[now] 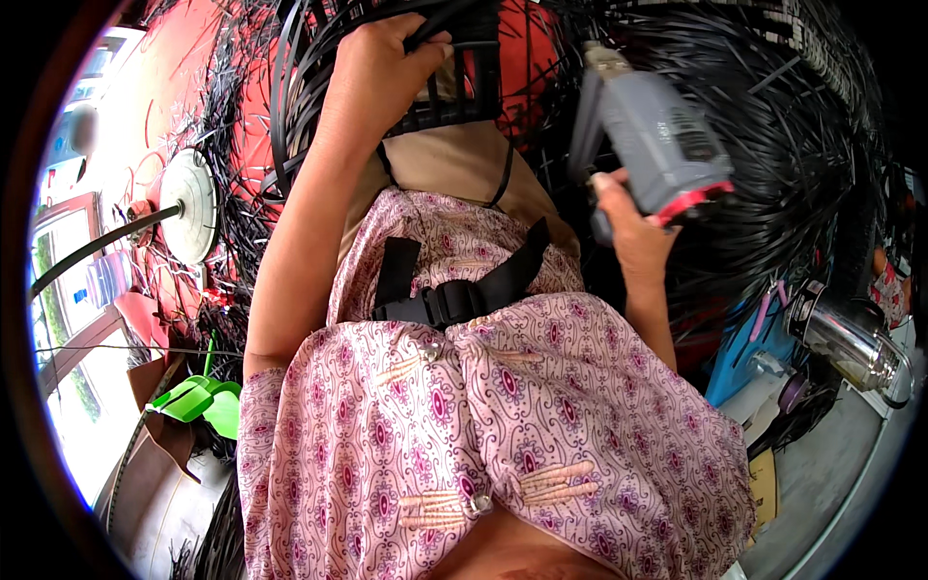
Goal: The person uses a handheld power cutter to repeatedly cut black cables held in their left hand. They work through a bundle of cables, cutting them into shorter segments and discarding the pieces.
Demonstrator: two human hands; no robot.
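My left hand (382, 72) is closed around black flat strips at the top of the view, above my lap. Beneath it is a black woven piece (445, 116), open-meshed, resting against my knees; its far part runs out of view. My right hand (633, 227) grips a grey handheld power tool (662, 135) with a red band at its rear end and a metal tip pointing away from me. The tool is held to the right of the woven piece, apart from it, and is slightly blurred. Its exact kind cannot be made out.
Loose black strips (773, 164) lie heaped on the right; more are scattered over the red floor (188, 58) at left. A round pale base with a pole (188, 208) stands left, near a green dustpan (208, 401). A metal flask (841, 338) lies at the right.
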